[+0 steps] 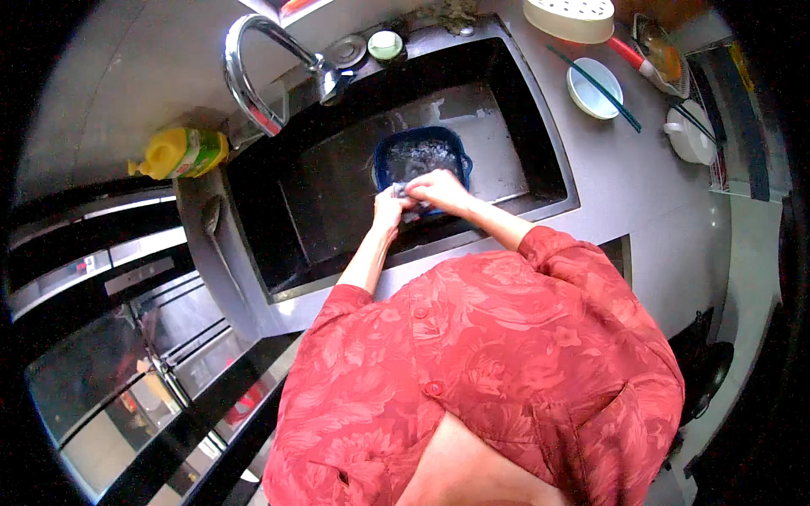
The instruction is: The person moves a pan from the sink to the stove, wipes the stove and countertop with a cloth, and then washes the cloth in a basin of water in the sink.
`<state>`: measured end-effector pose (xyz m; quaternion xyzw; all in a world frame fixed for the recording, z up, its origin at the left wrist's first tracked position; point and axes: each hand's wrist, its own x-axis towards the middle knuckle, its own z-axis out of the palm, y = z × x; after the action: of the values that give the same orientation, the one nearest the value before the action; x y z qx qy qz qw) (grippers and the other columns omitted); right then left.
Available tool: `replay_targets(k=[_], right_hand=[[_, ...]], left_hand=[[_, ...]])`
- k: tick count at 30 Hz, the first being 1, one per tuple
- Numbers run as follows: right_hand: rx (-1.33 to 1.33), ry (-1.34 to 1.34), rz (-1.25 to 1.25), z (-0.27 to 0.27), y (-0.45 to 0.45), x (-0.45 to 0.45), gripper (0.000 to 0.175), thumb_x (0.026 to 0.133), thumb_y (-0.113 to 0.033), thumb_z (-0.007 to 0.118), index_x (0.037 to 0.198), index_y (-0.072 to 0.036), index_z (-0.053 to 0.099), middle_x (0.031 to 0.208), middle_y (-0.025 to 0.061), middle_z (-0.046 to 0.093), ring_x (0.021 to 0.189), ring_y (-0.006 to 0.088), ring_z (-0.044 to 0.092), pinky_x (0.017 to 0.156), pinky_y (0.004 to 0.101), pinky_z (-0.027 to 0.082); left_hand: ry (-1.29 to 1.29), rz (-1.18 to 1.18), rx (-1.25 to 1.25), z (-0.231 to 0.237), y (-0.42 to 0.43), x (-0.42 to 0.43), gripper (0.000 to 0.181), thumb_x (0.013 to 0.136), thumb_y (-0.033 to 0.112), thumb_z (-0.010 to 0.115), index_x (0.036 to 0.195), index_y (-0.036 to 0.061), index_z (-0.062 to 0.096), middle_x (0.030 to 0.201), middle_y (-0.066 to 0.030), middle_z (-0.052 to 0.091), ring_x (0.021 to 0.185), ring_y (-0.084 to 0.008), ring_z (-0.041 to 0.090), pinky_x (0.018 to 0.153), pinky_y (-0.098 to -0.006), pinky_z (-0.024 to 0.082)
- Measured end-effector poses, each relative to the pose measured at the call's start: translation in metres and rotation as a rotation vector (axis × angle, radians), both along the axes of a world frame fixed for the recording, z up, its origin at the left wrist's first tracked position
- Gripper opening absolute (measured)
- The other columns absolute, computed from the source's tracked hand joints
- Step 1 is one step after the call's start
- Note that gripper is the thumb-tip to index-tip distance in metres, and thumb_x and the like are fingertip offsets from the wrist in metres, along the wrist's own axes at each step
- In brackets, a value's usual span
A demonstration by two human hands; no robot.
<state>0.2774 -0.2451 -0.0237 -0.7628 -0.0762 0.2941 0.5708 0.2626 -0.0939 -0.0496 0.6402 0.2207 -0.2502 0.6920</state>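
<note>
A dark blue plastic basin [467,166] stands in the black sink [342,215], with what looks like water and suds inside. Over its near edge my left hand [387,212] and my right hand [440,191] meet. Between them they grip a small wet greyish-white cloth [400,190]; its exact kind is too blurred to tell. Part of the cloth hangs beneath my fingers. The chrome faucet [272,31] arches at the sink's upper left, and its outlet points away from the basin.
A yellow detergent bottle [183,153] lies left of the sink. On the right counter are a white bowl [591,95] with green chopsticks [601,88] across it, a white cup [690,136] and a perforated cream container [569,19]. A spoon [218,234] rests on the left ledge.
</note>
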Motion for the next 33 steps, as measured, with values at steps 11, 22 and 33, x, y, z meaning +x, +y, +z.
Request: replay_targets(k=[11,22,33], right_hand=[[0.21,-0.195,-0.215,-0.044,0.016,0.018,0.042,0.054,-0.017,0.071,0.092,-0.009,0.054,0.082,0.0074,0.057,0.076,0.0183,0.052,0.072,0.0293,0.041],[-0.71,-0.128,0.264,-0.074,-0.013,0.047,0.028,0.066,-0.009,0.045,0.091,-0.003,0.054,0.094,0.0218,0.055,0.093,0.0346,0.051,0.079,0.0409,0.041],[-0.183,-0.09,-0.206,0.002,-0.077,0.096,0.027,0.054,0.004,0.046,0.079,0.001,0.056,0.071,0.0038,0.057,0.07,0.0118,0.052,0.062,0.0253,0.042]], left_hand=[[-0.305,0.155,-0.35,0.139,-0.015,0.036,0.016,0.065,-0.008,0.056,0.079,-0.0013,0.054,0.073,-0.0083,0.058,0.062,-0.0147,0.057,0.058,-0.0249,0.047],[0.207,0.112,0.227,-0.02,0.038,0.009,0.037,0.065,0.003,0.053,0.101,-0.0036,0.05,0.083,-0.0101,0.057,0.064,-0.0197,0.055,0.054,-0.0272,0.046],[0.221,-0.127,0.54,-0.075,0.033,0.019,0.032,0.066,0.014,0.06,0.091,-0.0035,0.055,0.081,-0.0153,0.06,0.062,-0.0242,0.06,0.048,-0.0329,0.048]])
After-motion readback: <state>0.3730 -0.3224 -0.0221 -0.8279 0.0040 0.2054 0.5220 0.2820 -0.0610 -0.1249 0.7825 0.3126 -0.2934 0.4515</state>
